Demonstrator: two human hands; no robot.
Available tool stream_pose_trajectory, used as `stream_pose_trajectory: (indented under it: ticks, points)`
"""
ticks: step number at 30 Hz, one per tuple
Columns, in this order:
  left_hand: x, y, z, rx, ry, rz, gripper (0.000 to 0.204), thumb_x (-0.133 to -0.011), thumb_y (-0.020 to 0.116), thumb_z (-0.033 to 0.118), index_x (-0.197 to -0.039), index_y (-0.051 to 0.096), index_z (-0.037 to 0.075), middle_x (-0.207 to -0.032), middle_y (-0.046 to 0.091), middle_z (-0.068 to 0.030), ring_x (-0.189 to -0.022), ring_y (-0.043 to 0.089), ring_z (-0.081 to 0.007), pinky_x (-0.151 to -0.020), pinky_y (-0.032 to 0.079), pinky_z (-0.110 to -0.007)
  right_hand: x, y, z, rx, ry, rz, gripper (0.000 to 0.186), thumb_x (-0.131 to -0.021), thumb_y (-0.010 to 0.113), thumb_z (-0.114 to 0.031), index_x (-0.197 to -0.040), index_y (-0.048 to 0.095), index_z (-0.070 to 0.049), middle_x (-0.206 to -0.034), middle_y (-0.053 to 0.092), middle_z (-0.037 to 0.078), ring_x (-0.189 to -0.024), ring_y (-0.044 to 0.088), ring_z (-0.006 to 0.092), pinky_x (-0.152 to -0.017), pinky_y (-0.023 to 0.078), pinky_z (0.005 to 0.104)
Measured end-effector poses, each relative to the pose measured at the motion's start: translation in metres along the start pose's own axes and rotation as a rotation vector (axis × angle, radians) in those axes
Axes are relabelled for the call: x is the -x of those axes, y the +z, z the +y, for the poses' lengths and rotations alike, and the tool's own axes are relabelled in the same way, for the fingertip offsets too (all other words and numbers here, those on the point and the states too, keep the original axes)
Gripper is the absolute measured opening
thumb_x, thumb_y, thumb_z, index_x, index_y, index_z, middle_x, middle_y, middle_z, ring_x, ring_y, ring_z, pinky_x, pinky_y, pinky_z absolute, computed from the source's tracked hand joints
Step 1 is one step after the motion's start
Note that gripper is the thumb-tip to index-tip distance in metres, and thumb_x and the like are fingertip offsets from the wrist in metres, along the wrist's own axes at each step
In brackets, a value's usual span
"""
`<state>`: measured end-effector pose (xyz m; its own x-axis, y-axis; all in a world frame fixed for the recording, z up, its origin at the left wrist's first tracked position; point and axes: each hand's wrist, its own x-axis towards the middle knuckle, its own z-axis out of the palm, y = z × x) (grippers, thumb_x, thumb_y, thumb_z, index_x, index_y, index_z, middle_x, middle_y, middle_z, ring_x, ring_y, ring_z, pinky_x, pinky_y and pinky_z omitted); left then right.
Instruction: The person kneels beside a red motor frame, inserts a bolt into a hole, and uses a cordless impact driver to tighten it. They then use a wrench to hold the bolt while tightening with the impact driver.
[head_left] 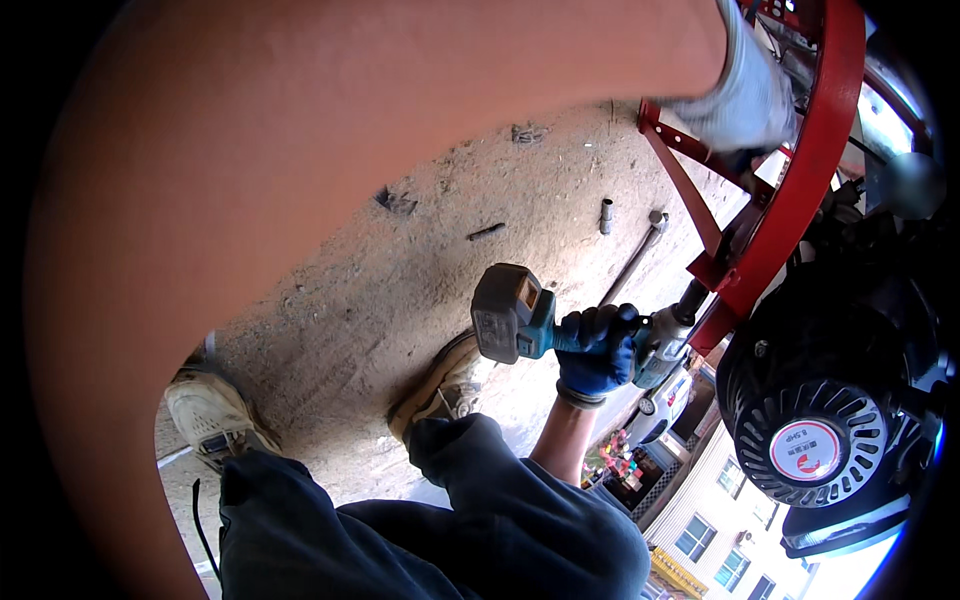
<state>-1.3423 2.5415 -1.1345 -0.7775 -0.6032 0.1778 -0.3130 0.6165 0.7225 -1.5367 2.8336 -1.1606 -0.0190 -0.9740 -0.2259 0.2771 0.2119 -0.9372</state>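
Observation:
My right hand [600,352], in a dark blue glove, is wrapped round the grip of a teal and black cordless impact wrench [535,325]. The wrench's dark socket [690,300] meets the lower part of a curved red metal frame [825,150]. Across the top stretches my bare left forearm. My left hand [752,105], in a pale glove with dark fingertips, reaches in at the frame's upper part beside a diagonal red brace [682,185]. Its fingers are blurred and partly hidden, so what they hold does not show.
On the dirt ground [330,310] lie a loose socket [606,216], a long-handled wrench [635,262] and a short dark piece [486,231]. A black engine with a vented round cover [800,445] stands close on the right. My shoes and knees are below; a parked car [655,410] and a building lie beyond.

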Motion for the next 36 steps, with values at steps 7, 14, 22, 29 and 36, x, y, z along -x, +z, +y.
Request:
stream_pose_trajectory:
  ticks: [7, 14, 22, 29, 36]
  points:
    - [0.058, 0.016, 0.000, -0.143, 0.109, 0.127, 0.035, -0.087, 0.062, 0.025, -0.116, 0.065, 0.005, -0.112, 0.066, -0.0145, -0.097, 0.063, -0.0264, -0.086, 0.053, -0.037, 0.004, -0.005, -0.006, -0.059, 0.031, 0.022, 0.027, -0.088, 0.062, -0.020, -0.113, 0.059, -0.011, -0.078, 0.048, 0.003, -0.063, 0.042, 0.0153, -0.064, 0.034, 0.0340]
    - [0.070, 0.036, -0.002, 0.058, -0.037, 0.107, 0.033, -0.087, 0.064, 0.023, -0.115, 0.066, 0.006, -0.109, 0.067, -0.0126, -0.096, 0.065, -0.0248, -0.083, 0.054, -0.035, 0.005, 0.003, -0.007, -0.011, 0.050, 0.065, 0.027, -0.088, 0.063, -0.023, -0.112, 0.059, -0.010, -0.076, 0.047, 0.002, -0.062, 0.040, 0.0149, -0.063, 0.033, 0.0335]
    - [0.043, 0.055, -0.010, 0.233, -0.244, 0.111, 0.031, -0.086, 0.066, 0.020, -0.115, 0.067, 0.007, -0.107, 0.068, -0.0105, -0.094, 0.067, -0.0230, -0.079, 0.056, -0.032, 0.007, 0.007, -0.004, -0.070, 0.057, 0.150, 0.035, -0.079, 0.069, -0.022, -0.109, 0.058, -0.008, -0.077, 0.053, 0.005, -0.063, 0.046, 0.0173, -0.063, 0.036, 0.0351]
    - [0.024, 0.043, -0.011, 0.149, -0.134, 0.058, 0.031, -0.087, 0.067, 0.020, -0.114, 0.067, 0.006, -0.106, 0.068, -0.0116, -0.092, 0.066, -0.0226, -0.078, 0.057, -0.031, 0.006, 0.006, -0.009, -0.051, 0.052, 0.127, 0.034, -0.081, 0.068, -0.022, -0.110, 0.059, -0.009, -0.077, 0.052, 0.004, -0.064, 0.046, 0.0166, -0.063, 0.034, 0.0346]
    - [0.028, 0.032, -0.002, 0.494, -0.087, 0.086, 0.037, -0.092, 0.057, 0.018, -0.124, 0.057, 0.000, -0.108, 0.066, -0.0151, -0.097, 0.065, -0.0263, -0.088, 0.052, -0.039, 0.008, 0.003, -0.010, -0.097, 0.043, 0.176, 0.031, -0.079, 0.070, -0.021, -0.105, 0.061, -0.008, -0.076, 0.054, 0.005, -0.064, 0.048, 0.0179, -0.063, 0.037, 0.0357]
